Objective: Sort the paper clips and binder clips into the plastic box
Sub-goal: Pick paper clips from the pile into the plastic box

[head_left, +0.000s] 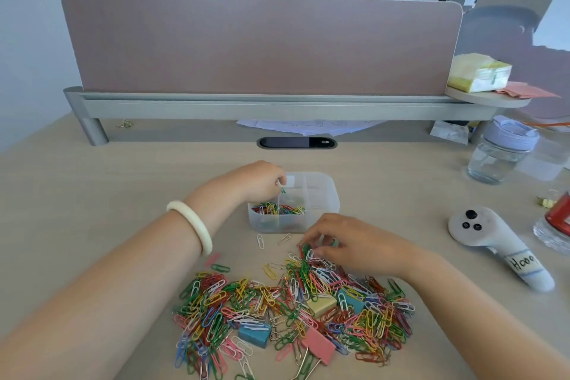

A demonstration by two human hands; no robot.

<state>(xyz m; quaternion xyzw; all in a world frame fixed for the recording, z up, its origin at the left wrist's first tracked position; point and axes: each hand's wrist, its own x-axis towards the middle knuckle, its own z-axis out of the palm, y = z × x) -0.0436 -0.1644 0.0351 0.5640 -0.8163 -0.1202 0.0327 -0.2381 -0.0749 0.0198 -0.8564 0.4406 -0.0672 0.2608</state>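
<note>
A clear plastic box (pixel 324 191) with dividers stands mid-desk; its near-left compartments hold coloured paper clips (pixel 277 210). My left hand (pixel 259 182) hovers over the box's left side, fingertips pinched on a paper clip above a compartment. My right hand (pixel 345 244) rests on the far edge of a big pile of coloured paper clips (pixel 277 302), fingers closed on a few of them. Pastel binder clips lie in the pile: blue (pixel 254 335), pink (pixel 317 345), yellow (pixel 320 305), and another blue (pixel 354 302).
A white controller (pixel 493 244) lies to the right. A lidded glass cup (pixel 499 151) and a red-labelled item (pixel 558 219) sit at the right edge. A pink divider panel (pixel 262 43) walls the back. Two loose clips (pixel 271 239) lie before the box.
</note>
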